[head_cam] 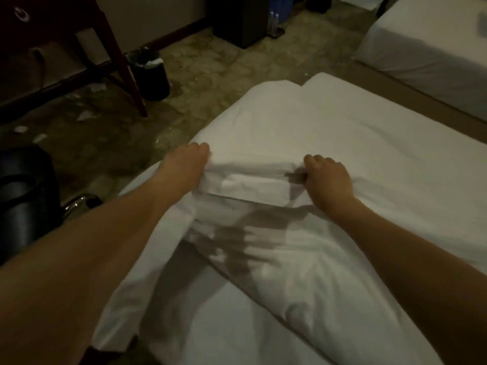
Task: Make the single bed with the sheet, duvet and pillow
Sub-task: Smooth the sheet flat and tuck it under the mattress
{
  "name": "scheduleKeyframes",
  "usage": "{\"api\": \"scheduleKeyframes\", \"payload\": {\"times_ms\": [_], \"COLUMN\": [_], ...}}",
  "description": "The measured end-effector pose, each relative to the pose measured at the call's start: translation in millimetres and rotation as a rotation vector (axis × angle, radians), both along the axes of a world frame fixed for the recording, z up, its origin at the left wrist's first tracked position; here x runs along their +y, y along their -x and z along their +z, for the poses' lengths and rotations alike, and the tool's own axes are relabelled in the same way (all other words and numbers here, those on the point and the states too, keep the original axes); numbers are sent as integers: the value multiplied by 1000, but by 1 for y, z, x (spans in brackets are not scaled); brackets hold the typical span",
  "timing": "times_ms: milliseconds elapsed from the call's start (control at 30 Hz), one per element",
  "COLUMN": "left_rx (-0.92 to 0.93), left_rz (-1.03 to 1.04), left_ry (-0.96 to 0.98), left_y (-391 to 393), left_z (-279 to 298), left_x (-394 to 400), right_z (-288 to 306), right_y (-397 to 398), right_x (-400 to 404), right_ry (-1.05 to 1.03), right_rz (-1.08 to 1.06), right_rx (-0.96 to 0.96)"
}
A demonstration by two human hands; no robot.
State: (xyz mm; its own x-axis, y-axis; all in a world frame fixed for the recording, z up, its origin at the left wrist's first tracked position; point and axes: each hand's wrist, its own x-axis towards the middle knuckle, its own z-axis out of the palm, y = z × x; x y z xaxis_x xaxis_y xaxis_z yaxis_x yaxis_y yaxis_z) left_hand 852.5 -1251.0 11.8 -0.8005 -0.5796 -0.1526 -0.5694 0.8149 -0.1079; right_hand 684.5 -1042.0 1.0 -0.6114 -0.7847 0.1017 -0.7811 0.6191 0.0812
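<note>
Near edge: white sheet (184, 312) hangs loose and creased over the bed's left side, not tucked; soft cotton look, deep shadowed folds.
Pillow: a plump white pillow (303, 280) lies slantwise in the foreground, its case puckered into radiating wrinkles.
Left hand: left hand (188, 164) grips the left end of a folded white bundle, fingers curled under its edge.
Right hand: right hand (328, 177) clamps on the right end of the same fold, knuckles up, fingers tucked into cloth.
Duvet: the folded bundle reads as the duvet (263, 127), thick, layered, square-cornered, sitting mid-bed between the hands and running away toward the far corner.
Progress: judged early to middle. Sheet laid but untidy, duvet not yet spread, pillow not yet at its place.
Mattress: flat white surface (395, 167) to the right, smooth.
Floor: mottled, worn carpet (210, 61) with paper scraps; a dark waste bin (150, 72) beside a wooden table leg (118, 56).
Far right: second white bed (434, 48).
</note>
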Motion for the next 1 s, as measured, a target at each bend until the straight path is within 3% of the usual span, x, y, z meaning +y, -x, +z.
{"api": "scheduleKeyframes", "payload": {"times_ms": [133,233,300,400,500,700,1000], "left_rx": [75,-104,-45,85,16,-229,-221], "left_rz": [-254,-295,-391,-463,-421,-531,-532], "left_ry": [92,16,73,129,214,242,234], "left_y": [48,94,149,237,285,261,254], "left_z": [15,30,48,69,46,-42,-51], "left_x": [-31,-56,-81,-97,-92,-79,-86], "right_z": [1,21,46,64,33,-77,-74], "right_y": [26,65,104,168,191,135,128], "right_x": [-18,-29,-39,-43,-44,-55,-67], "right_ry": [3,-70,-95,-40,1,-87,-75], "right_rz": [-45,-33,-132,-346,-498,-520,-557], "right_rx": [-17,-6,-60,37,86,-119,-69]}}
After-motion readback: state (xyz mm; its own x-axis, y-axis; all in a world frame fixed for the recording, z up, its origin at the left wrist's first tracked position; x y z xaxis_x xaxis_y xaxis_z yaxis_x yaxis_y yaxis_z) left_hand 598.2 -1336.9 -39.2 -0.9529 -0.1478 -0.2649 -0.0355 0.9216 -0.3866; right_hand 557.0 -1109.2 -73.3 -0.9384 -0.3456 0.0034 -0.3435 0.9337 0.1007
